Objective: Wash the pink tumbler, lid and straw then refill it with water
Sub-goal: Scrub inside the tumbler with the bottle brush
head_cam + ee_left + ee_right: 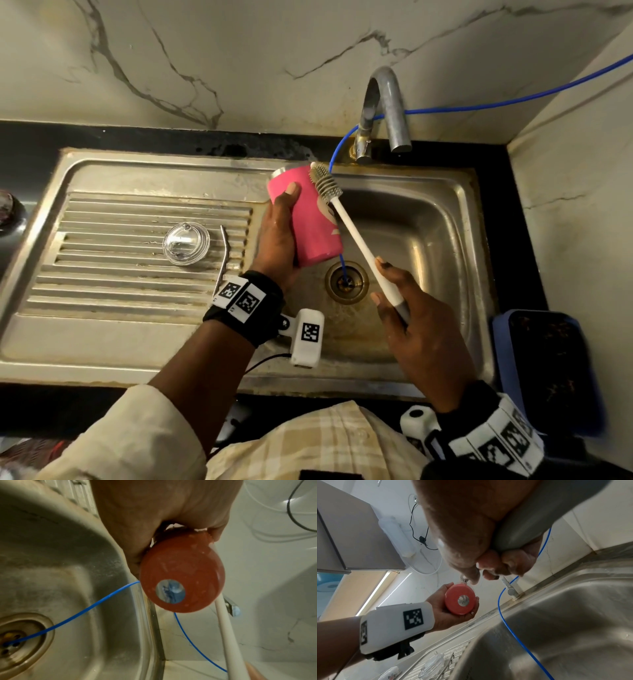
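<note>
Tumbler (310, 219) sits tilted over the sink (428, 212) in my left hand (277, 236), my right hand (411, 315) holds the brush (325, 183) on its outside, so I think lid (186, 242), straw (224, 255) and refill wait.

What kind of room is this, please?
Most likely a home kitchen: a steel sink with a ribbed drainboard, a metal tap against a marble-look wall, and a pink tumbler being scrubbed with a bottle brush.
</note>
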`<state>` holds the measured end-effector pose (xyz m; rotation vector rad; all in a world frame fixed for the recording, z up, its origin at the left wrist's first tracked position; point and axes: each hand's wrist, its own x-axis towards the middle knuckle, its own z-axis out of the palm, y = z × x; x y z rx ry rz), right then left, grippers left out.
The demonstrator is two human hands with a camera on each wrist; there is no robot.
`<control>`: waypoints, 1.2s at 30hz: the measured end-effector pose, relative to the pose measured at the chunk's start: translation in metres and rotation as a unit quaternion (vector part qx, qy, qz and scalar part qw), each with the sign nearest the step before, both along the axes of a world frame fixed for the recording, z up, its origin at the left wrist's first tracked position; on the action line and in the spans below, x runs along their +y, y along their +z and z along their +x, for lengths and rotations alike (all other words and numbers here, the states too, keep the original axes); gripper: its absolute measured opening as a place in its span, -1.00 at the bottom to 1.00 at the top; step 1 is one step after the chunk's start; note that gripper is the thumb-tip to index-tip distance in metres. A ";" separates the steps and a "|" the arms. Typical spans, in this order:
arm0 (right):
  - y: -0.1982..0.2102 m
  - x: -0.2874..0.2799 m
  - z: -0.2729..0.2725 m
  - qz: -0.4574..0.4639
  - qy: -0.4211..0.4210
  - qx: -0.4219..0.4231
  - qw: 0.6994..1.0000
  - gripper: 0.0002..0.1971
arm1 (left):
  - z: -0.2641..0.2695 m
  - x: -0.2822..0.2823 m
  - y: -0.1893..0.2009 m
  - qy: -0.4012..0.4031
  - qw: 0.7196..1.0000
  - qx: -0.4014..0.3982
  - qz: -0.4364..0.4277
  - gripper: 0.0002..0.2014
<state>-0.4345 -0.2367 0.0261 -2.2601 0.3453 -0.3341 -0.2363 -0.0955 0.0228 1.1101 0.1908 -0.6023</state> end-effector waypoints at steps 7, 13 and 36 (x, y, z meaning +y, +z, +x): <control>0.000 0.000 -0.008 0.000 0.025 -0.001 1.000 -0.50 | 0.007 0.004 0.001 0.000 0.998 0.050 -0.032 -0.24; 0.005 0.003 0.000 -0.013 0.004 -0.015 1.000 -0.51 | -0.003 -0.003 -0.005 -0.030 0.999 0.034 -0.001 -0.47; 0.023 0.001 -0.020 -0.043 0.058 0.062 0.995 -0.41 | 0.014 -0.001 -0.015 0.077 0.996 0.027 -0.036 -0.11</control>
